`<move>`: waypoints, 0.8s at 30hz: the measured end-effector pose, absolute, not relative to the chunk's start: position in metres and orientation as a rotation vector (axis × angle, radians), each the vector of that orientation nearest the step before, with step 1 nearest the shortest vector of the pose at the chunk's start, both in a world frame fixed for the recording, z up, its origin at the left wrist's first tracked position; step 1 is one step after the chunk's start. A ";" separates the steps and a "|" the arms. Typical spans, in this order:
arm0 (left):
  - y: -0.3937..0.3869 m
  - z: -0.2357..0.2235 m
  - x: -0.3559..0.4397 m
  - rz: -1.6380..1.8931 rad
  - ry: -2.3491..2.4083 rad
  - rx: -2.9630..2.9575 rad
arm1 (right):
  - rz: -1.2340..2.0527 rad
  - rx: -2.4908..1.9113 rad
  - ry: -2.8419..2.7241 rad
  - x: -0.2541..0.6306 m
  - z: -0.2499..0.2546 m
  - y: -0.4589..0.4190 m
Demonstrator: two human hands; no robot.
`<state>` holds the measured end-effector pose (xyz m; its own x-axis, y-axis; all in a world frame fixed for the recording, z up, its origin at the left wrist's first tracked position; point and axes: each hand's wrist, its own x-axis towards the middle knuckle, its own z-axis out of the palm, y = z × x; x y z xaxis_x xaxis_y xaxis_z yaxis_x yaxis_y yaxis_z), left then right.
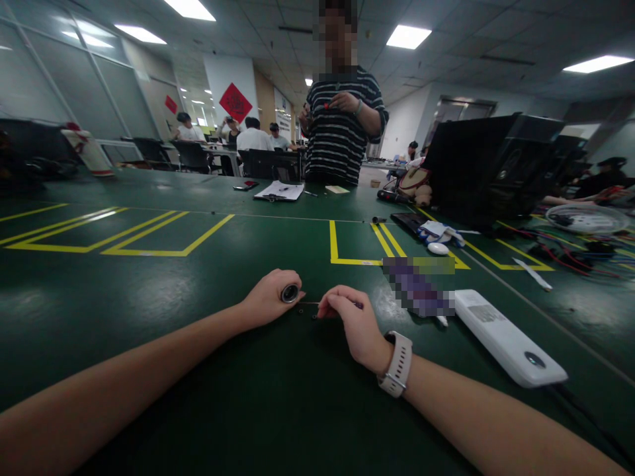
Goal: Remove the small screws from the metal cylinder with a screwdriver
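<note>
My left hand [270, 297] is closed around a short dark tube with a shiny metal rim [290, 293], whose round open end faces me. Opposite it, my right hand [352, 320] has its fingers pinched on a slim tool with a thin shaft [310, 303]. The shaft points toward the left hand, and a dark end shows behind the right fingers; it looks like a small screwdriver. Whether its tip touches the tube I cannot tell. Below the shaft, a tiny dark ring [300, 311] lies on the green table [238, 403]. Another small dark piece [314, 317] sits by the right fingertips.
To the right lie a blurred purple packet [417, 287], a white power bank-like device [508, 337] with a dark cable, and a white oval object [438, 248]. Yellow tape [143, 252] marks the table. Across it, a person in a striped shirt [337, 132] stands behind a clipboard [280, 191].
</note>
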<state>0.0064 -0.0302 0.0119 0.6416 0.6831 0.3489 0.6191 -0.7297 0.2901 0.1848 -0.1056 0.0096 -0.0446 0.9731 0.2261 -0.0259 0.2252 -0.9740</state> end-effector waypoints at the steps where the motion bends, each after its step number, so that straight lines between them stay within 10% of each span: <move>1: -0.030 0.012 0.006 0.669 1.082 2.714 | 1.067 -0.990 -1.327 0.185 0.010 -0.106; 17: -0.028 0.009 0.007 0.693 1.025 2.775 | 0.636 -0.915 -1.763 0.177 0.017 -0.116; 24: -0.028 0.009 0.006 0.696 1.010 2.792 | 1.082 -0.910 -1.454 0.181 0.011 -0.104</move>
<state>0.0061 -0.0285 0.0090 0.6773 0.6260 0.3864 0.5839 -0.7770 0.2352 0.1810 -0.1037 0.0108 -0.1516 0.9425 0.2980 -0.0149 0.2992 -0.9541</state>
